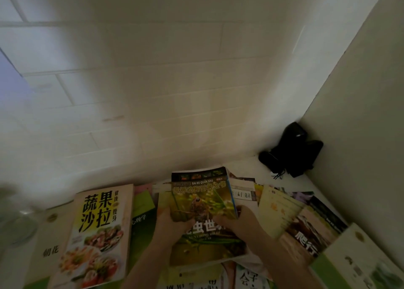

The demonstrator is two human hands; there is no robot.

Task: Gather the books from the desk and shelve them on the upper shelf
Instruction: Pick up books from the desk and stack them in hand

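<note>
Several books lie spread over the desk along the bottom of the view. In the middle, a green insect book (pixel 202 192) is tilted up off the pile. My left hand (pixel 172 221) grips its left edge and my right hand (pixel 237 220) grips its right edge. To the left lies a yellow salad cookbook (pixel 98 234). A pale yellow book (pixel 278 210) and a brown reptile book (pixel 310 232) lie to the right. A white and green book (pixel 360 258) is at the far right. More books are partly hidden under these. No shelf is in view.
A black device with a cable (pixel 293 151) sits in the desk's back right corner. A white tiled wall (pixel 153 81) rises behind the desk and a white side panel (pixel 360 114) closes the right. A blurred clear object (pixel 19 221) stands at far left.
</note>
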